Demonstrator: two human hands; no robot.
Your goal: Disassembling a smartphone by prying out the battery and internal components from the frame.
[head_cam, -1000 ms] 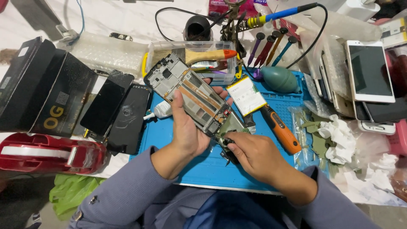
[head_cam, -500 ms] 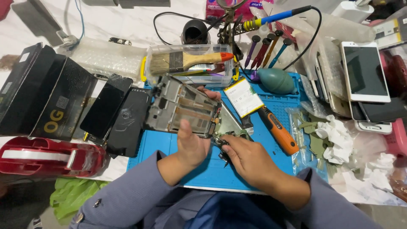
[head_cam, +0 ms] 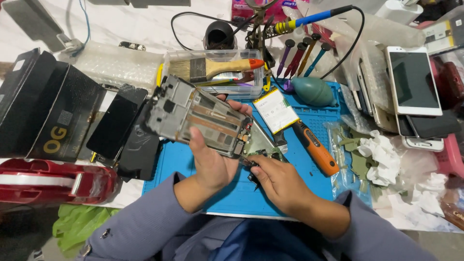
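Holding item one: grey metal phone mid-frame with exposed internals [head_cam: 198, 118], tilted above the blue silicone work mat [head_cam: 232, 193]. My left hand [head_cam: 212, 162] clasps its long edges; my right hand [head_cam: 278, 181] pinches something small at its lower corner, I cannot tell what. Light, stiff, fragile I judge; edges only.

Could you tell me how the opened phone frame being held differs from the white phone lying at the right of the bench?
The phone frame is stripped open, its bare metal interior showing; the white phone is whole, with a dark screen. The phone frame is held tilted above the blue mat by the left hand, while the white phone lies flat, untouched, on other handsets. Both are slim rectangles of similar size.
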